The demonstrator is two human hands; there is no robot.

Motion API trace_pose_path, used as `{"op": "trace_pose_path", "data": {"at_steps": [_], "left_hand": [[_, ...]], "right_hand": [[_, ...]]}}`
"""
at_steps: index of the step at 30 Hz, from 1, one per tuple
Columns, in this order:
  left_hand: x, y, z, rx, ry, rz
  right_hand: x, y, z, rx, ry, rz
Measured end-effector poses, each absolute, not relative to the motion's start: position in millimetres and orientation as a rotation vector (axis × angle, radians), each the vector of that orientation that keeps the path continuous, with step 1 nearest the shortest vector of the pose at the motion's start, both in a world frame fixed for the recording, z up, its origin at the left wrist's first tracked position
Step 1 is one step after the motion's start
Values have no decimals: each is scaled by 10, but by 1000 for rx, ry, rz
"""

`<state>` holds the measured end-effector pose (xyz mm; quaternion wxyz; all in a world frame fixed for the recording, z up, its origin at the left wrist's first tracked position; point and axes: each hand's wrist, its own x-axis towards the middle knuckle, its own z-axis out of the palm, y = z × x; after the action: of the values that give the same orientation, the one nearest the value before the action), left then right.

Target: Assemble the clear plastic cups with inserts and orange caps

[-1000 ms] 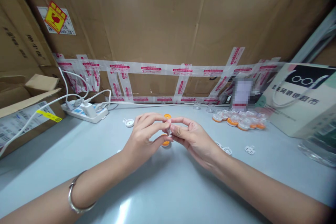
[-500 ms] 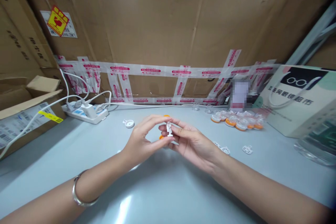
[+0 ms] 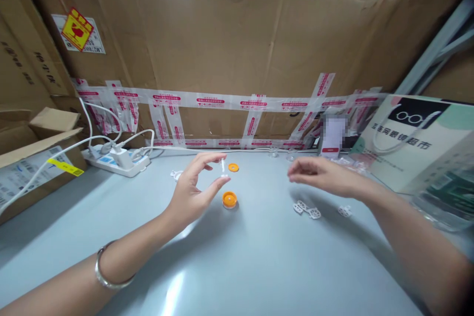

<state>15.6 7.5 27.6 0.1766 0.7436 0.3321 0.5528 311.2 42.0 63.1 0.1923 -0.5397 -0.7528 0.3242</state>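
Note:
Between thumb and forefinger, my left hand (image 3: 196, 190) holds a small white part (image 3: 222, 167) upright above the table. Just right of it an orange round cup (image 3: 229, 200) rests on the table, with a flat orange disc (image 3: 233, 168) behind. My right hand (image 3: 318, 175) hangs in the air at the right, its fingers curled together and blurred; whether anything is in them is hidden. White flat pieces with holes (image 3: 314, 213) lie below it, and another white piece (image 3: 344, 211) lies farther right. A white ring part (image 3: 177, 175) is partly behind my left hand.
A power strip (image 3: 118, 160) with white cables and an open carton (image 3: 40, 168) stand at the left. Clear plastic pieces (image 3: 351, 164), a paper bag (image 3: 403, 143) and a clear container (image 3: 444, 202) are at the right. A large taped carton (image 3: 207, 49) fills the back.
My right hand has let go of the white part and moved right, before the clear pieces. My left hand keeps the part and has shifted slightly left. The orange cup and disc are now uncovered.

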Motion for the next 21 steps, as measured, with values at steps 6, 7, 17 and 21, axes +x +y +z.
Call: {"op": "trace_pose_path", "data": {"at_steps": [6,7,17,21], "left_hand": [[159,100,221,2126,939,1483],[159,96,218,2140,938,1471],[169,71,209,2236,928,1405],[187,-6,228,2331,870,1329]], "right_hand": [[3415,369,312,-1781,-2323,911],[3396,379,298,-1766,-2329,939],[3194,442,359,-1554,-1847,902],[2742,325,460,-1276,-1550,1000]]}}
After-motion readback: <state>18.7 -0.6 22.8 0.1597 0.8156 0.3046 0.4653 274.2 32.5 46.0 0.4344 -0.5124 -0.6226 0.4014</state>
